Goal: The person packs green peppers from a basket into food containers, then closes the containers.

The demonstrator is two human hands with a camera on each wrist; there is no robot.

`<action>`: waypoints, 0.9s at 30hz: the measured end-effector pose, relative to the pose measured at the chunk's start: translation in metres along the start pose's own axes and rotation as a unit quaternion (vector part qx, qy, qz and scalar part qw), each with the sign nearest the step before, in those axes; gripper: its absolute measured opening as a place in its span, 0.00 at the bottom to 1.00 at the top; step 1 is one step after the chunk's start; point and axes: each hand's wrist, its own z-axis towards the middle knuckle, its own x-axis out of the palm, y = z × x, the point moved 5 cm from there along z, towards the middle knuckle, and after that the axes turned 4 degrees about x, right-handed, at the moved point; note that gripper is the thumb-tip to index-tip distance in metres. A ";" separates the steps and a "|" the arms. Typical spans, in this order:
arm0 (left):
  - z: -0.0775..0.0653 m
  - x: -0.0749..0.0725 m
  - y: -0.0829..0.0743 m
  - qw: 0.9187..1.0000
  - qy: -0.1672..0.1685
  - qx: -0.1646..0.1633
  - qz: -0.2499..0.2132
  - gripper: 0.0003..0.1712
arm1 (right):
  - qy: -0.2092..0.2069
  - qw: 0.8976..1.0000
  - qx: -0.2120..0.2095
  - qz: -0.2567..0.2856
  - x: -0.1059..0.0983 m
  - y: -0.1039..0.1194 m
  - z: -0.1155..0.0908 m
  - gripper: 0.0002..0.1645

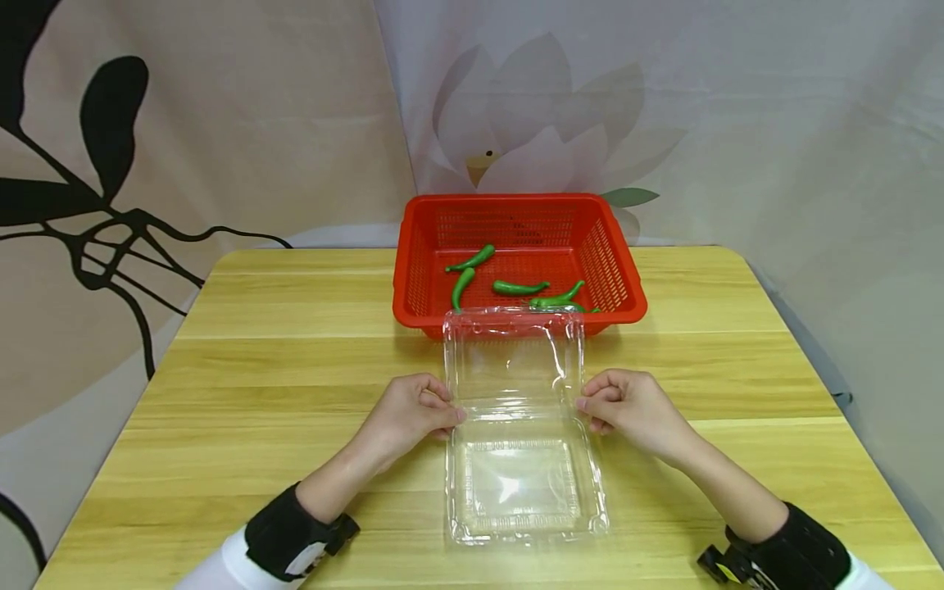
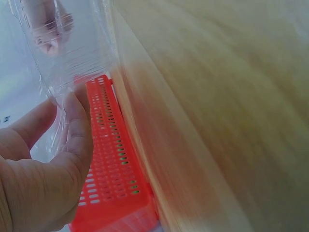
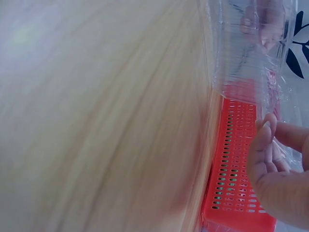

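Note:
A clear plastic clamshell container (image 1: 522,483) lies opened out in the middle of the table, its lid (image 1: 516,360) raised toward the back. At the left end of the hinge, my left hand (image 1: 413,412) pinches the edge between thumb and fingers. My right hand (image 1: 627,408) pinches the opposite edge at about the same height. Both wrist views show the thumb and fingertips meeting on the thin plastic, with the other hand visible through it. The lid's far edge overlaps the front rim of a red basket (image 1: 516,325) in the head view.
Several green chili peppers (image 1: 520,288) lie inside the red basket at the back of the wooden table (image 1: 295,426). A printed cloth (image 1: 295,106) hangs behind the table. Black wrist straps (image 1: 291,533) sit on both forearms.

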 end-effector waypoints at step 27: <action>0.001 -0.010 0.001 0.999 -0.030 -0.009 -0.007 0.14 | 0.001 1.000 -0.004 -0.002 0.007 0.007 0.012 0.15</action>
